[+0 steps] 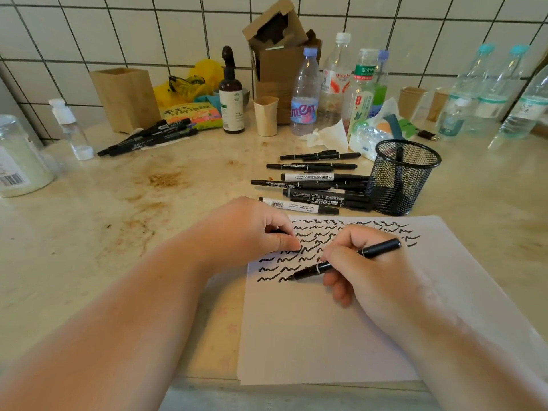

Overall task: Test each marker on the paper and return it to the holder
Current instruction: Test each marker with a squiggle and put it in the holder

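Marker point(347, 259) in right-hand fingers point(341, 250); mesh holder point(400, 179) with one marker inside.

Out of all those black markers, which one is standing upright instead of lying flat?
The lone marker inside the black mesh holder; the rest lie flat on the counter, apart from the one writing in the right hand.

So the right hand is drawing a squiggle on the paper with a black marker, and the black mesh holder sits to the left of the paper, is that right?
Not quite. The head view shows the black mesh holder standing beyond the paper's far right edge, not to its left. The rest holds: the right hand is drawing a squiggle on the paper with a black marker.
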